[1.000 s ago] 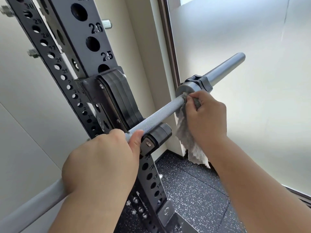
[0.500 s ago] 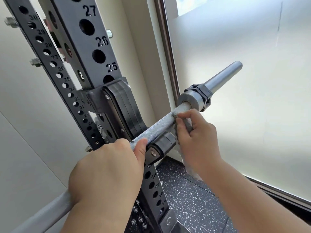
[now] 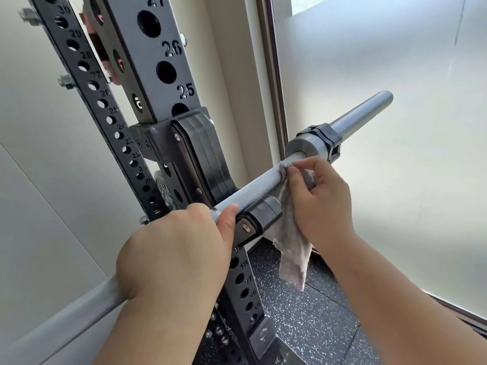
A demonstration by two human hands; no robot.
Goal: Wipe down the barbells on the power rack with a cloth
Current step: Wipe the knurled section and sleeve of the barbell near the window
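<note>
Gripping the barbell [image 3: 253, 184] with both hands, we find it lying across the black J-hook [image 3: 203, 159] of the power rack [image 3: 163, 61], with its shaft slanting from lower left up to the right. Our left hand [image 3: 171, 259] is curled round the knurled shaft on the near side of the hook, the thumb lying along the bar beside the hook's rounded front lip [image 3: 261, 216]. Our right hand [image 3: 321, 204] pinches a grey cloth [image 3: 292, 248] against the shaft on the far side of the hook, just short of the sleeve's thick shoulder. The cloth's loose end hangs below the bar. A black clamp collar [image 3: 325, 139] sits on the sleeve right against that shoulder, and the bare sleeve end [image 3: 363, 109] juts out past it.

On the front upright we read large white numerals beside the round holes: 27 (its top cut off by the frame), 26 and 25. The thinner perforated upright [image 3: 87, 67] behind carries smaller numbers running down from 30 through the twenties, several of them blurred. Below the hook we make out 18, 17 and 16. A small label behind the hook and a round emblem on the foot plate [image 3: 263, 334] are too hidden or small to read.

Underneath lies a black speckled floor [image 3: 303, 325], and a frosted window pane [image 3: 395, 180] fills the right side.
</note>
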